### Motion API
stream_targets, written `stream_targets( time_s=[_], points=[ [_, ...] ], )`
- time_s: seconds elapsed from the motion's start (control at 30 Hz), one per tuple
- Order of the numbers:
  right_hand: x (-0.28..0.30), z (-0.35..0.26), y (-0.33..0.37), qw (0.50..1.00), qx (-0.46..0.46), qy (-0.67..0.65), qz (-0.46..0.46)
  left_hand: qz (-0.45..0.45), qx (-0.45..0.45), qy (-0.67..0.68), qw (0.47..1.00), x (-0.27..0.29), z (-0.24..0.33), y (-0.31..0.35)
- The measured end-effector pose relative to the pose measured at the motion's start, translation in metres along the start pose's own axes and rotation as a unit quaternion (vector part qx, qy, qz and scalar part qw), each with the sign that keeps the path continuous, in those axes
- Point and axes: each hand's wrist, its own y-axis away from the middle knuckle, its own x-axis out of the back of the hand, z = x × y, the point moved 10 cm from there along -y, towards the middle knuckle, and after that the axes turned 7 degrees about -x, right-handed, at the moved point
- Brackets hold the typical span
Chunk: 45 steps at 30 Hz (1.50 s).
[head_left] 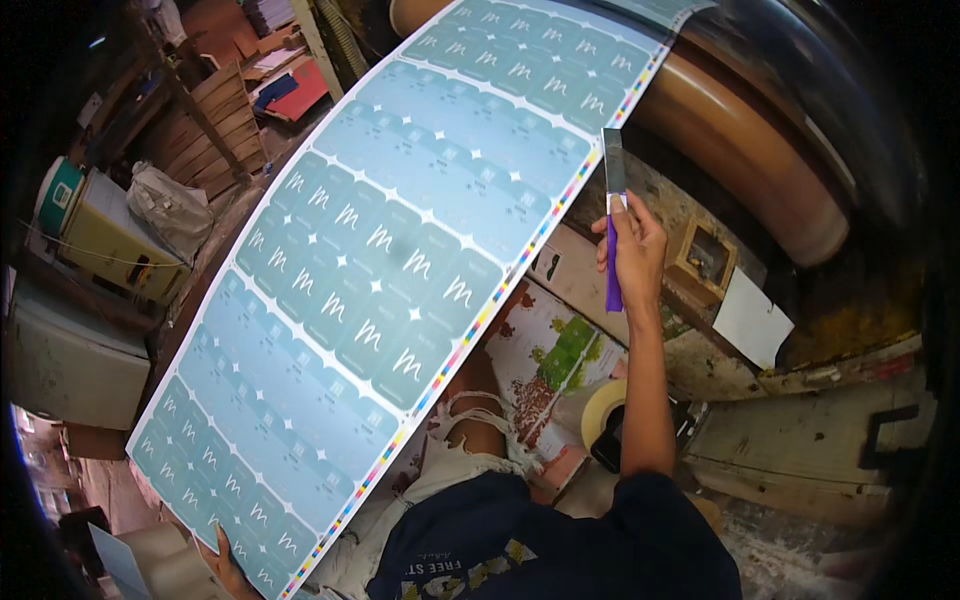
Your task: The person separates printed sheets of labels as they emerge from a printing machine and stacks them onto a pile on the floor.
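Blue printed sheet slopes down to us from beside the brown roller; our left hand pinches its bottom edge; our right hand is wrapped round a purple-handled blade, up by the sheet's right edge; whether they touch, we can't tell.

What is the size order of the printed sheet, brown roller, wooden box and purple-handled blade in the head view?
1. Printed sheet
2. Brown roller
3. Wooden box and purple-handled blade: not ranked, because the blade looks longer but narrower.
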Motion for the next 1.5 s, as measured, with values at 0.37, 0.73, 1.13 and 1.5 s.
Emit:
stream_targets(
  time_s=[0.37, 0.73, 1.13, 1.5],
  points=[
    [-0.003, 0.001, -0.038, 0.996, -0.001, 0.086, -0.023, 0.023, 0.12, 0.032, 0.992, 0.008, -0.005, 0.028],
    [-0.041, -0.073, -0.074, 0.717, 0.395, 0.555, -0.145, -0.028, 0.198, 0.116, 0.973, 0.008, -0.031, 0.03],
    [-0.165, -0.098, 0.005, 0.778, 0.387, 0.425, -0.253, 0.05, 0.255, 0.066, 0.963, 0.199, -0.263, 0.011],
    [-0.261, -0.047, 0.312, 0.827, 0.283, 0.417, -0.249, -0.023, 0.266, 0.065, 0.962, 0.236, -0.504, -0.073]
  ],
)
